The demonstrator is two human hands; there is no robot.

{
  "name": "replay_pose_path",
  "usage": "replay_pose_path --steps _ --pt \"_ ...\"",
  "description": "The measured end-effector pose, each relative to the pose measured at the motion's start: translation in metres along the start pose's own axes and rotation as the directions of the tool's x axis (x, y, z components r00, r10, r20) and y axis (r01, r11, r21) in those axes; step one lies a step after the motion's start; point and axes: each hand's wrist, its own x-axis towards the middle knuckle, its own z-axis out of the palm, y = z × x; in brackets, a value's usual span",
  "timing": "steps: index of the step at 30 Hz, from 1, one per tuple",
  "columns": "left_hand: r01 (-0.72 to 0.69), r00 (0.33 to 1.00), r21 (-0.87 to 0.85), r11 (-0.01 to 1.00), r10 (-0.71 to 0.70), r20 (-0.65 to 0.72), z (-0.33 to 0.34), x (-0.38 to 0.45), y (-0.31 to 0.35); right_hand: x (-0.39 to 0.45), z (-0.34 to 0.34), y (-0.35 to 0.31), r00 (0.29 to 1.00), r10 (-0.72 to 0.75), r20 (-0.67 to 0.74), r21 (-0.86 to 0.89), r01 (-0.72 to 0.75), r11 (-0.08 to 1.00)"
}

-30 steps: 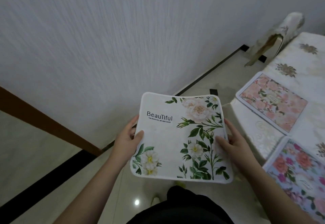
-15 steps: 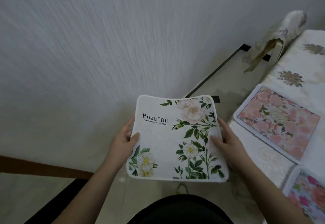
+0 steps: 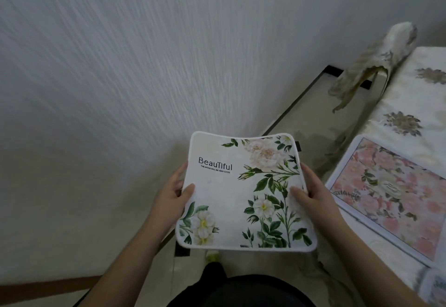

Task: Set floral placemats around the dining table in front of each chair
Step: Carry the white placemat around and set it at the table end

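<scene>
**Beside the surface, a mat held in both hands**

Above the floor, beside the cloth-covered surface, a white mat with green leaves and the word "Beautiful" is held flat. Left hand grips its left edge, thumb on top, fingers beneath. Right hand grips the right edge likewise. A pink mat lies on the surface near its edge. A covered chair stands beyond.

Your fingers hide under the white placemat; the pink placemat runs off the right edge.
</scene>
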Motion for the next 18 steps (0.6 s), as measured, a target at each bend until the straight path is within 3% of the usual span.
replay_pose_path --steps 18 --pt "-0.077 0.944 -0.002 0.997 0.074 0.322 -0.006 0.187 0.049 0.086 0.021 -0.054 0.951 0.084 -0.297 0.056 -0.070 0.996"
